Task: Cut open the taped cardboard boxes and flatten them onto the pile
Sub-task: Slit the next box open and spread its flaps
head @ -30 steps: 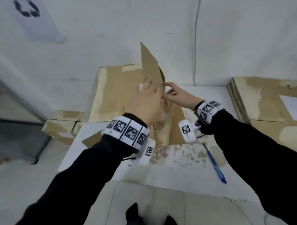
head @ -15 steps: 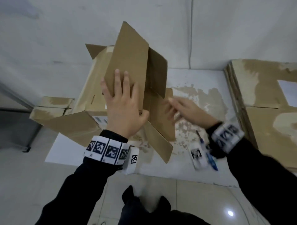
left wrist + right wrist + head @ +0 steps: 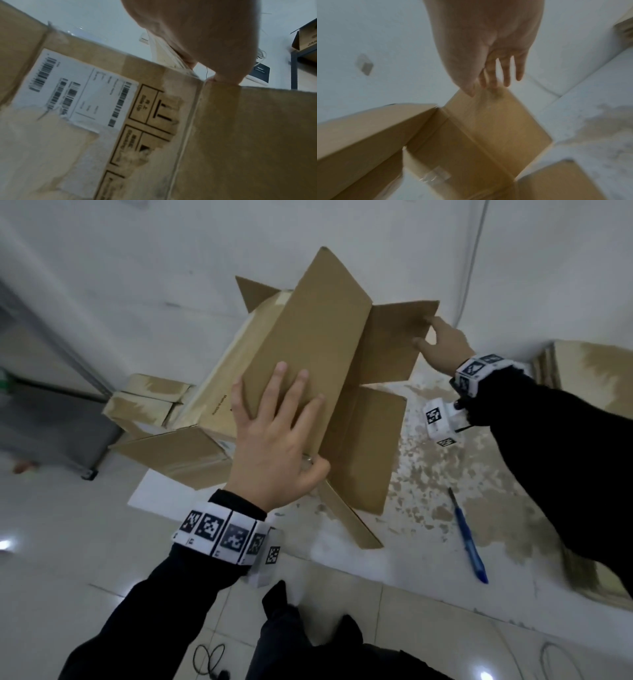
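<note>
An opened brown cardboard box (image 3: 325,344) stands tilted on the white table (image 3: 428,559) with its flaps splayed out. My left hand (image 3: 291,433) grips its near panel, fingers flat on top and thumb hooked under the edge. The left wrist view shows that thumb at a box corner (image 3: 240,135), beside a white shipping label (image 3: 77,88). My right hand (image 3: 424,332) pinches the outer edge of the far right flap (image 3: 394,344). From the right wrist view the fingers (image 3: 506,75) reach over that flap (image 3: 496,119), and the box is empty inside.
A blue-handled cutter (image 3: 467,539) lies on the table at the right. Flattened cardboard is stacked at the far right (image 3: 589,361). More boxes (image 3: 147,398) sit left of the table by a grey metal frame. A cable (image 3: 209,659) lies on the tiled floor near my feet.
The box has turned and its flaps have spread wider. My right hand moved from the box's middle up and right to the far flap's edge. My left hand keeps hold of the near panel.
</note>
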Available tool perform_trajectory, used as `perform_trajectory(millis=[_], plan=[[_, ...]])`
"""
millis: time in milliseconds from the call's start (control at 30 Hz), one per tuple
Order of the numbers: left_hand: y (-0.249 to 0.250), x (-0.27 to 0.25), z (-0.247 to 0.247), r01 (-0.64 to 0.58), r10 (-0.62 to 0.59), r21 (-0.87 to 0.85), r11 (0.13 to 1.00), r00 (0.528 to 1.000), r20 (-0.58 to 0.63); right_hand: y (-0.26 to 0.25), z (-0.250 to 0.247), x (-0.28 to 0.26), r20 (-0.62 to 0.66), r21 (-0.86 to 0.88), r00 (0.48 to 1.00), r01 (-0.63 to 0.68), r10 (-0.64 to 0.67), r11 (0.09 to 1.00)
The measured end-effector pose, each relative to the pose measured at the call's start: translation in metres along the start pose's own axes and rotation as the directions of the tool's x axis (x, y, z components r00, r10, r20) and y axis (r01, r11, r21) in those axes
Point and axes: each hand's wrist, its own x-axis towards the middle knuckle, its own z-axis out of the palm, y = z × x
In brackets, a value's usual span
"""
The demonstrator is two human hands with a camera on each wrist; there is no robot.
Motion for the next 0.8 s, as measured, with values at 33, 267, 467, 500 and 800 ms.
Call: perform_trajectory(millis=[33, 267, 467, 500, 800], plan=[[0.001, 0.003, 0.001, 0.006, -0.007, -0.005, 1.0, 1.0, -0.002, 0.002, -0.003, -0.003, 0.066, -0.007, 0.998, -0.006, 0.007, 1.0], [0.006, 0.07, 0.027, -0.002, 0.001, 0.018, 1.0, 0.999, 0.045, -0.024, 0.028, -0.165, 0.371, 0.823, 0.918, -0.256, -0.14, 0.507], [0.009, 0.129, 0.07, -0.096, 0.091, 0.03, 0.995, 0.986, 0.141, -0.051, 0.107, -0.209, 0.171, 0.841, 0.966, -0.246, 0.194, 0.482], [0.007, 0.135, 0.079, -0.134, 0.128, 0.026, 0.991, 0.975, 0.18, -0.05, 0.111, -0.201, 0.133, 0.849, 0.95, -0.257, 0.284, 0.462], [-0.013, 0.104, 0.193, -0.462, 0.41, -0.005, 0.887, 0.781, 0.472, -0.01, 0.143, -0.161, 0.049, 0.549, 0.833, -0.483, 0.551, 0.682]])
